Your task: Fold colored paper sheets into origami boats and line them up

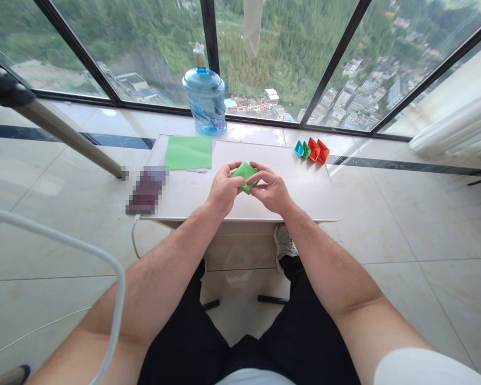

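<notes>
A small folded piece of green paper (245,174) is held just above the low white table (304,192), between both hands. My left hand (223,190) pinches its left side, fingers curled around it. My right hand (270,190) grips its right side with thumb and fingertips closed on the fold. A flat green sheet (188,152) lies on a stack of coloured sheets at the table's far left. Three finished paper boats (312,149), one blue-green and two orange-red, stand at the far right corner.
A blue water jug (205,101) stands on the window ledge behind the table. A blurred dark object (146,192) lies at the table's left edge. A white cable (116,278) curves at left. Tiled floor surrounds the table; my legs reach under it.
</notes>
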